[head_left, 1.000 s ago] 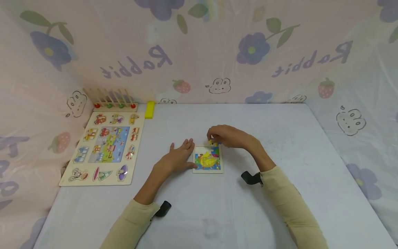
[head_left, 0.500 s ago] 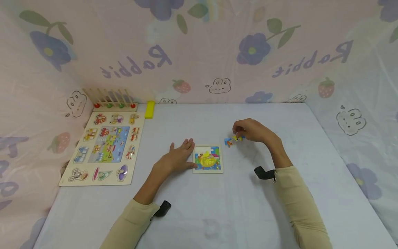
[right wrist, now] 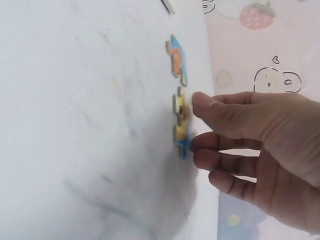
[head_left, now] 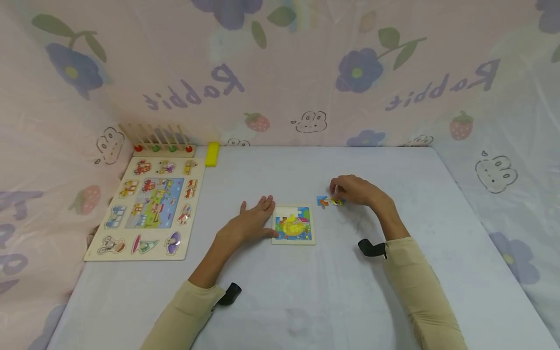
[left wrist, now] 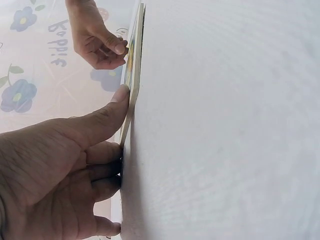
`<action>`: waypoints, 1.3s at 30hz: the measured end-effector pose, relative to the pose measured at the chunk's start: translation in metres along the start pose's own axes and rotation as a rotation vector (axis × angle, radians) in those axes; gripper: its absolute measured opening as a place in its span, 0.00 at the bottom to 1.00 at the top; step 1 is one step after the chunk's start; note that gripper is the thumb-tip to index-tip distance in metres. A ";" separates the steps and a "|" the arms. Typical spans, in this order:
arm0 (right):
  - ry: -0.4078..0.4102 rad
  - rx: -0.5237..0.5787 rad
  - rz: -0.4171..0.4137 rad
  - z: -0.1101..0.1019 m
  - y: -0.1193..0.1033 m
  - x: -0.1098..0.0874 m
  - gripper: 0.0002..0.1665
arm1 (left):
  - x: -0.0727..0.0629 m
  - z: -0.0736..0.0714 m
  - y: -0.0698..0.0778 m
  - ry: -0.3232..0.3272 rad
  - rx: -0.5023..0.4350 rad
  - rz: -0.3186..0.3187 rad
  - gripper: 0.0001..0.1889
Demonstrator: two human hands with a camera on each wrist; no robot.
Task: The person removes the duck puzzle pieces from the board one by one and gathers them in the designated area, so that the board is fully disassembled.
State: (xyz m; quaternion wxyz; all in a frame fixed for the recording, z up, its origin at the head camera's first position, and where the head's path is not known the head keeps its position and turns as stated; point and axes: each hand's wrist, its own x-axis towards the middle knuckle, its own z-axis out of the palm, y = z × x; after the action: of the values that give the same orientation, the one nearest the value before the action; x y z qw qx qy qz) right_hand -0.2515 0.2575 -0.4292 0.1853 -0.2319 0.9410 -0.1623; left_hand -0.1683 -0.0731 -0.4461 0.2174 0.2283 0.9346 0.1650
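My left hand [head_left: 247,224] rests on the table with its fingers spread; its thumb touches the left edge of a small wooden jigsaw board [head_left: 293,243]. A yellow duck picture shows in that board, and a bare pale patch lies at its upper left. To the board's right, my right hand [head_left: 356,189] is low over a yellow and blue jigsaw piece [right wrist: 181,117] lying on the table. In the right wrist view its thumb and fingers are apart, with the fingertips beside the piece. A blue and orange jigsaw piece [right wrist: 177,60] lies next to that one.
At the left lies a large wooden peg puzzle [head_left: 175,245] with vehicle pictures. Behind it stands a wooden rod rack [head_left: 164,153] with red and green beads, and a yellow block [head_left: 212,154] is beside it. Patterned cloth [head_left: 280,73] rises behind the white table.
My right hand has carried the yellow piece from the board's top edge to the right, lowered it beside the orange one and loosened its fingers. The left hand stays put.
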 end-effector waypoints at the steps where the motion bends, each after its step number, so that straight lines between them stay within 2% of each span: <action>1: -0.007 -0.007 0.022 0.000 -0.001 -0.001 0.09 | 0.000 0.000 0.000 -0.003 0.001 0.000 0.49; 6: -0.046 -0.025 0.042 -0.002 -0.003 -0.005 0.15 | 0.001 0.000 0.002 -0.009 0.003 -0.010 0.49; 16: -0.041 -0.048 0.013 -0.001 -0.004 -0.003 0.13 | -0.001 -0.001 0.003 -0.003 -0.007 -0.007 0.49; 28: -0.066 -0.058 0.066 -0.002 -0.007 -0.005 0.17 | 0.000 0.000 0.002 -0.011 -0.016 -0.011 0.49; 34: -0.049 -0.115 0.053 -0.006 -0.014 -0.008 0.20 | 0.000 0.001 0.003 -0.008 -0.006 -0.016 0.49; 39: -0.029 -0.118 0.026 -0.009 -0.026 -0.012 0.19 | 0.000 0.000 0.003 -0.006 -0.003 -0.010 0.49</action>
State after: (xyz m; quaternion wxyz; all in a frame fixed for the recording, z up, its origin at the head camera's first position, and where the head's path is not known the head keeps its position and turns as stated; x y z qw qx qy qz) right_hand -0.2357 0.2436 -0.4074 0.1869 -0.2326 0.9491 -0.1007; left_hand -0.1676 -0.0707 -0.4456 0.2213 0.2238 0.9348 0.1645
